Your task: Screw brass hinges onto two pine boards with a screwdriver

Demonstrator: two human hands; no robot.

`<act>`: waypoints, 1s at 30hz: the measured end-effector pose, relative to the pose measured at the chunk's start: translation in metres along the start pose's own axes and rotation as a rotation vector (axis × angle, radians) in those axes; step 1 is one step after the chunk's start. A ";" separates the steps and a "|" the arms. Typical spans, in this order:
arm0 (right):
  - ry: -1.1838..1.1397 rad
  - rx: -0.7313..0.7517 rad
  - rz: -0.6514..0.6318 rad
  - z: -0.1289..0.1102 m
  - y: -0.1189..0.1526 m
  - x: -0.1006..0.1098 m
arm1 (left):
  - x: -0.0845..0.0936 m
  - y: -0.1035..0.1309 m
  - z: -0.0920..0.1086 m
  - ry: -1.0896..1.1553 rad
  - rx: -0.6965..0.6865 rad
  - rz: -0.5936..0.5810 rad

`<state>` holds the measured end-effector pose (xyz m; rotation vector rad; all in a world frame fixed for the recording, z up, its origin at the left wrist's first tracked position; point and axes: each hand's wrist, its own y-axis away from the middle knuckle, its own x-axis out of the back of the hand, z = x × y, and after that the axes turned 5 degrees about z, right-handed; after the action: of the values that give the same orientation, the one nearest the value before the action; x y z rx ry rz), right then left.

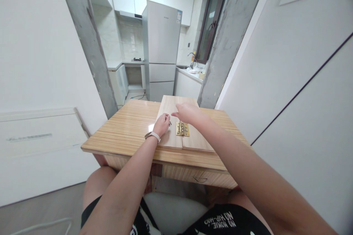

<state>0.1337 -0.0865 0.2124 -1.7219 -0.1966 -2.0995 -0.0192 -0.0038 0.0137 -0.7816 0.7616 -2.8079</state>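
Observation:
Two pale wooden boards lie side by side: a left board (171, 141) and a right board (197, 144). A brass hinge (182, 129) lies across their seam towards the near end. My left hand (162, 123), with a watch on its wrist, rests over the left board, fingers pinched together; anything in them is too small to make out. Small dark screws (170, 124) lie just right of its fingertips. Above the boards, just beyond the hinge, is my right hand (188, 113). Its fingers are curled towards the thumb, and whatever they hold is hidden.
The boards lie on a wood-grain table (118, 132) with a drawer (187, 177) facing me. White panels stand close on both sides. Behind the table are a grey fridge (162, 40), a sink counter (190, 77) and a window (213, 18).

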 end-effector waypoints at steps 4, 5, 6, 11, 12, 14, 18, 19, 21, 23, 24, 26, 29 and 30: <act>0.039 -0.018 0.015 -0.001 0.003 0.003 | 0.000 0.000 0.000 -0.011 -0.004 -0.005; 0.046 -0.022 0.014 -0.001 0.003 0.004 | 0.000 0.000 -0.001 -0.012 -0.003 -0.005; 0.050 -0.024 0.013 -0.001 0.002 0.004 | -0.001 -0.001 -0.002 -0.013 -0.001 -0.005; 0.037 0.020 0.021 0.001 0.000 0.000 | -0.002 -0.001 -0.004 -0.014 -0.004 0.002; 0.033 0.036 0.024 0.001 0.000 -0.002 | -0.002 -0.001 -0.004 -0.014 -0.004 0.002; 0.014 0.063 0.031 0.002 -0.001 -0.004 | -0.001 -0.001 -0.003 -0.015 -0.002 0.001; -0.044 0.082 0.035 0.002 -0.003 -0.006 | -0.001 0.000 -0.003 -0.005 0.002 -0.004; -0.054 0.090 0.034 0.002 -0.004 -0.006 | -0.001 0.000 -0.003 -0.001 0.004 -0.005; -0.057 0.109 0.020 0.002 -0.006 -0.006 | -0.001 -0.001 -0.004 0.003 0.004 -0.005; -0.041 0.103 -0.008 0.002 -0.006 -0.006 | -0.002 -0.001 -0.005 0.006 0.000 0.002; -0.030 0.087 -0.014 0.001 -0.006 -0.005 | -0.002 -0.001 -0.005 0.006 -0.001 0.002; -0.003 0.042 0.001 0.001 -0.004 -0.004 | -0.002 -0.001 -0.005 0.005 0.001 0.000; 0.032 0.012 0.070 0.002 -0.002 -0.002 | -0.002 -0.001 -0.004 -0.003 0.002 0.004; 0.040 0.010 0.081 0.003 -0.001 -0.003 | -0.002 -0.001 -0.004 -0.004 0.001 0.008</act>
<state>0.1361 -0.0838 0.2108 -1.6527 -0.1229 -2.0686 -0.0192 -0.0009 0.0105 -0.7829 0.7616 -2.7984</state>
